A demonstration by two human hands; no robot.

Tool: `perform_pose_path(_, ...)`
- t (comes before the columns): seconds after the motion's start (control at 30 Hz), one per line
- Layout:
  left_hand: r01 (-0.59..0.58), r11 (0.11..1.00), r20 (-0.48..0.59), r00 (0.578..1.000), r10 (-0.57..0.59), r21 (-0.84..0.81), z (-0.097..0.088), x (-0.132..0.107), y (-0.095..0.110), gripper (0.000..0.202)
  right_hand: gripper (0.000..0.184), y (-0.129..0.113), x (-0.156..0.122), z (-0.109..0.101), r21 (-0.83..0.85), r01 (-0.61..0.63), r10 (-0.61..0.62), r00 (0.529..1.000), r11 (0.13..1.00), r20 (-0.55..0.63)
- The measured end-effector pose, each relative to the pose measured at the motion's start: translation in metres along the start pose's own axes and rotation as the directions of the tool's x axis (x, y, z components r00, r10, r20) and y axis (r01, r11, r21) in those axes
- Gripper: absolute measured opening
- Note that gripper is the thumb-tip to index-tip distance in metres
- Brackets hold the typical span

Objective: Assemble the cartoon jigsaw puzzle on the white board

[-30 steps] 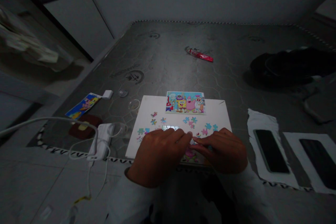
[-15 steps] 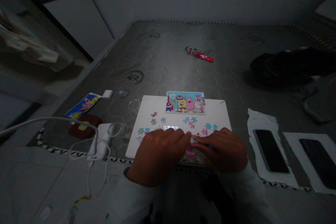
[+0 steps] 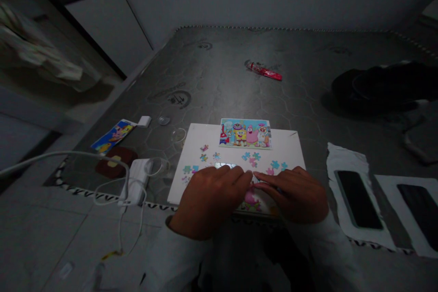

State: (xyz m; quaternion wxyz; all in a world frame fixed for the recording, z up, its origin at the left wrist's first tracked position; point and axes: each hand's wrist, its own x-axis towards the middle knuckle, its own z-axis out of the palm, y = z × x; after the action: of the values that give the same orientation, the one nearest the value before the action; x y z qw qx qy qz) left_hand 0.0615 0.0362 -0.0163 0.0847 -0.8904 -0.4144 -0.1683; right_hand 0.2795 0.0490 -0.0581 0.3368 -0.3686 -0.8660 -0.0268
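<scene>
My left hand (image 3: pixel 215 196) is closed, fingers curled down over the partly joined jigsaw puzzle (image 3: pixel 252 198); whatever lies under its fingertips is hidden. From the right, my right hand (image 3: pixel 297 194) reaches in with thumb and forefinger in a pinch at the puzzle, against the left fingertips. A small puzzle piece seems to be in that pinch, mostly covered. Loose puzzle pieces (image 3: pixel 252 161) lie in several small groups on the white board (image 3: pixel 201 134). Behind them, a cartoon picture card (image 3: pixel 245 133) rests at the board's far edge.
To the left are a white power strip (image 3: pixel 135 187) with cables, a brown case (image 3: pixel 114 163), a blue card (image 3: pixel 114 136) and clear round containers (image 3: pixel 157 166). Phones (image 3: pixel 357 198) lie on white sheets at right. A red packet (image 3: pixel 265 71) and a black object (image 3: pixel 369 91) are farther back.
The view has shifted slightly, moving everything a little to the right. My hands stay at the same spot on the puzzle; the pale bit between the fingertips now shows less.
</scene>
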Motion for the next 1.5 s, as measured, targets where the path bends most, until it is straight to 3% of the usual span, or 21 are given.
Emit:
perform_pose_path(0.27, -0.004, 1.000, 0.004, 1.000, 0.004, -0.021, -0.001, 0.002, 0.000, 0.021, 0.018, -0.002, 0.004, -0.005, 0.039, -0.031, 0.033, 0.999, 0.999, -0.032)
perform_pose_path(0.8, -0.010, 1.000, 0.007, 1.000, 0.010, -0.024, -0.005, 0.003, 0.002, 0.024, 0.022, -0.002, 0.007, -0.009, 0.021, -0.011, 0.012, 0.998, 1.000, -0.058)
perform_pose_path(1.5, 0.046, 0.998, -0.041, 0.998, -0.048, -0.053, -0.002, 0.001, 0.006, 0.016, 0.024, -0.010, 0.010, -0.011, 0.006, -0.036, 0.036, 0.994, 0.999, -0.104)
